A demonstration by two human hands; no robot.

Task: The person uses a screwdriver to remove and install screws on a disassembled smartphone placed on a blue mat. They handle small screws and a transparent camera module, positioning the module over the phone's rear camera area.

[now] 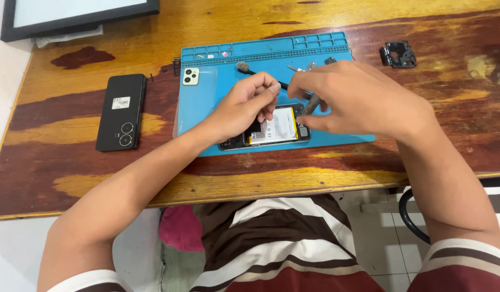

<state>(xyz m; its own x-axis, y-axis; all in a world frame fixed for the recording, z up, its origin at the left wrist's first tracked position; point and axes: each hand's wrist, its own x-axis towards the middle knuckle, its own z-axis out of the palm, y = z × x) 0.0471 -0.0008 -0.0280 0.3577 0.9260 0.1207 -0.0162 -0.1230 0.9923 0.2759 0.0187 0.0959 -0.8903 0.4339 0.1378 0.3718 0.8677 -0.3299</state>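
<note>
A phone-repair bench — a blue silicone work mat (336, 138) with parts trays on a worn wooden table (71, 178), an opened phone (271, 130), loose covers.

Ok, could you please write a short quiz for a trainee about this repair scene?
1. True or false: the opened phone lies on the blue mat.
2. Which hand holds the metal tweezers?
3. The black phone lies: A) on the mat, B) on the bare wooden table left of it, C) beside the camera frame part.

Key: 1 true. 2 the right hand. 3 B.
</note>
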